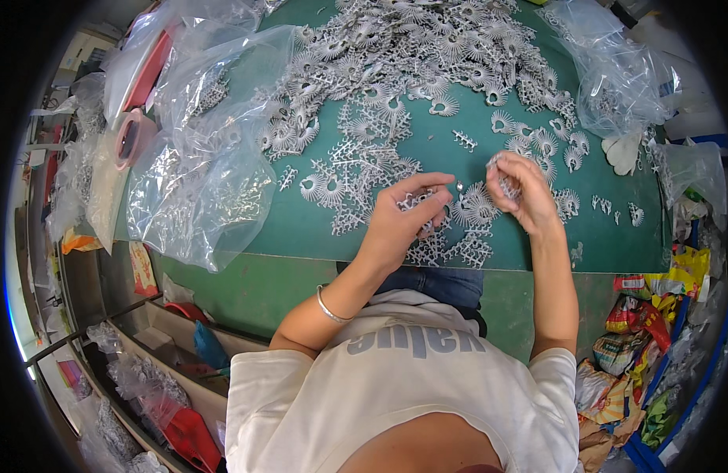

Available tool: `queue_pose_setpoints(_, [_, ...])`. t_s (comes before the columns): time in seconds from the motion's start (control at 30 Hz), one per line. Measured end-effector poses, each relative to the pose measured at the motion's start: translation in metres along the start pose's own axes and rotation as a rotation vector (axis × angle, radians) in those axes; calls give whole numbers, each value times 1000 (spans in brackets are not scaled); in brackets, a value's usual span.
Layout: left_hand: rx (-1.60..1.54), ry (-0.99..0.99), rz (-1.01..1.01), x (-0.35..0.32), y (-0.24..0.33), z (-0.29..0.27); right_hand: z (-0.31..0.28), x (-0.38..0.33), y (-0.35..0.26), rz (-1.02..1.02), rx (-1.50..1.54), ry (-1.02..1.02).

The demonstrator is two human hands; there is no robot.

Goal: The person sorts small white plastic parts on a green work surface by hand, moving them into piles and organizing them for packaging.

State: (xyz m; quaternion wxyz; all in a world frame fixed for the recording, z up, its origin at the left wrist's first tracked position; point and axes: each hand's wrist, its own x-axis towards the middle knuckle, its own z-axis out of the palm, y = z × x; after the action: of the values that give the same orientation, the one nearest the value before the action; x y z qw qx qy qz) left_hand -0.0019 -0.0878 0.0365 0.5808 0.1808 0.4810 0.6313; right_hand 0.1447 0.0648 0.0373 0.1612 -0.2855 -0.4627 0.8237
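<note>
My left hand (407, 211) is curled round several small grey pieces, whose lacy edges show between thumb and fingers. To its right, my right hand (528, 188) is closed on a grey lacy piece (509, 188) that peeks out under the bent fingers. Below and between the hands lie grey fan-shaped pieces (480, 206) and branched, coral-like pieces (470, 251) on the green tabletop. More branched pieces (352, 162) spread beyond my left hand. A single small branched piece (464, 141) lies apart, between the hands and the far heap.
A large heap of grey fan pieces (427, 47) covers the table's far side. Clear plastic bags (202, 181) lie at the left, beside a tape roll (135, 139). Another clear bag (608, 75) sits far right. Small loose bits (606, 206) lie near the right edge. Colourful packages (624, 339) fill the lower right.
</note>
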Motion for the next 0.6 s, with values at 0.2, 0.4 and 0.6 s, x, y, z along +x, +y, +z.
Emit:
queue_pose_setpoints(0.2, [-122,-55,-51,0,-1,4,2,-11,7,-11,68,-41])
queue_pose_setpoints(0.4, [-147,2,-70,-3,-5,3,-6,-16,4,-127,292,-104])
queue_pose_setpoints(0.6, [-183,37,-69,-5,-3,0,-61,-17,-23,-82,1145,112])
